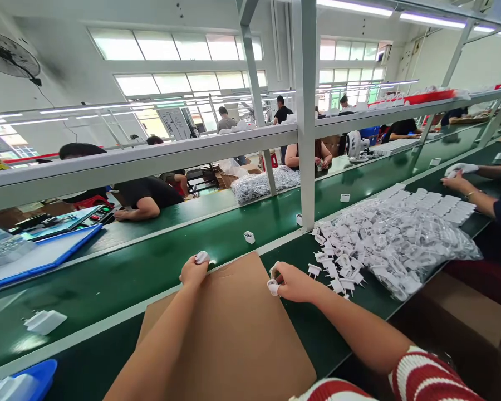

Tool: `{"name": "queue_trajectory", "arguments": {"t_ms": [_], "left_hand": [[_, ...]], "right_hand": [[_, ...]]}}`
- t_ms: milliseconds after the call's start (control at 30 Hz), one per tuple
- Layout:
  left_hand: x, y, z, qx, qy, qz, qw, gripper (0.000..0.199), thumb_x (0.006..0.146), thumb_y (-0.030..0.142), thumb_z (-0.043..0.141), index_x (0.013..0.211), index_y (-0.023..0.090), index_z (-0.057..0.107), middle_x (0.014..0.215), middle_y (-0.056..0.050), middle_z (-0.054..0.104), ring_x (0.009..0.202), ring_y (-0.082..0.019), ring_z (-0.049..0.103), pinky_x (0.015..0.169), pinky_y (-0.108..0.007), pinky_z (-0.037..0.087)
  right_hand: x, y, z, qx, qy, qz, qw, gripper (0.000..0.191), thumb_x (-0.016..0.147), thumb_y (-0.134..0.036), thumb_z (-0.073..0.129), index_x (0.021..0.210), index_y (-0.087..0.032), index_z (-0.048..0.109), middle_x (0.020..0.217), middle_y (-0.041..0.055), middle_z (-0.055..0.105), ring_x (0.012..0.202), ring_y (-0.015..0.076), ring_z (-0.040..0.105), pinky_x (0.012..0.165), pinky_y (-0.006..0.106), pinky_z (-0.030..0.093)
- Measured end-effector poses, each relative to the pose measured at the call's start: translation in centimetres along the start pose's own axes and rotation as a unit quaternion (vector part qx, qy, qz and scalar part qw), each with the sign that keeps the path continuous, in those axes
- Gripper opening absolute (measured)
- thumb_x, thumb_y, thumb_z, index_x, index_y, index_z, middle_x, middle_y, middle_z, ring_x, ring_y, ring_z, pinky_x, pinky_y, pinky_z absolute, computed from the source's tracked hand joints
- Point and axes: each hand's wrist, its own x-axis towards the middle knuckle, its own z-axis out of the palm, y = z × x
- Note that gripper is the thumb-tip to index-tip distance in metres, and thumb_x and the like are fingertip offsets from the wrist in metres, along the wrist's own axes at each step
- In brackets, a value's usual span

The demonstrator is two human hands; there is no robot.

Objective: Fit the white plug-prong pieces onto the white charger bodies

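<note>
While gripping a white housing (201,257) with the curled fingers of the left hand (194,271) at the near edge of the green belt (150,267), pinches a white piece (273,287) narrowly between thumb and fingers of the right hand (291,282), beside the right edge of the cardboard (242,334). Has a loose housing (249,238) standing on the belt just beyond, and to the right a heap of white plug parts (338,262) spilling from a clear plastic bag (434,234), near a co-worker's bare hand (458,182).
</note>
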Motion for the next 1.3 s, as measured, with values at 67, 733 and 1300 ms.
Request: {"name": "queue_trajectory", "arguments": {"t_ms": [67, 733, 1300], "left_hand": [[0.3, -0.4, -0.2, 0.031, 0.024, -0.038, 0.998, 0.041, 0.072, 0.040, 0.073, 0.108, 0.020, 0.068, 0.105, -0.015, 0.072, 0.116, -0.046, 0.067, 0.104, -0.060, 0.045], [-1.8, 8.9, 10.9, 0.093, -0.034, 0.046, 0.994, 0.039, 0.099, 0.025, 0.057, 0.134, 0.007, 0.059, 0.139, -0.030, 0.058, 0.135, -0.044, 0.056, 0.113, -0.056, 0.045], [-22.1, 4.2, 3.1, 0.016, -0.272, 0.367, 0.889, 0.047, 0.096, 0.024, 0.061, 0.143, 0.022, 0.059, 0.132, -0.013, 0.068, 0.122, -0.032, 0.063, 0.109, -0.050, 0.049]], "right_hand": [[-0.1, 0.1, 0.1, -0.022, -0.002, -0.002, 1.000, 0.015, 0.093, -0.027, 0.069, 0.102, -0.021, 0.060, 0.100, 0.0050, 0.070, 0.090, 0.0203, 0.065, 0.070, 0.028, 0.043], [0.4, 2.5, 0.6, 0.081, -0.007, 0.029, 0.996, 0.049, 0.064, -0.013, 0.098, 0.107, -0.020, 0.076, 0.116, 0.0033, 0.049, 0.090, 0.0160, 0.059, 0.091, 0.037, 0.056], [-0.3, 3.9, -1.5, 0.058, 0.117, -0.052, 0.990, 0.025, 0.091, -0.044, 0.070, 0.104, -0.025, 0.079, 0.106, 0.0083, 0.076, 0.091, 0.0245, 0.074, 0.088, 0.044, 0.062]]}}
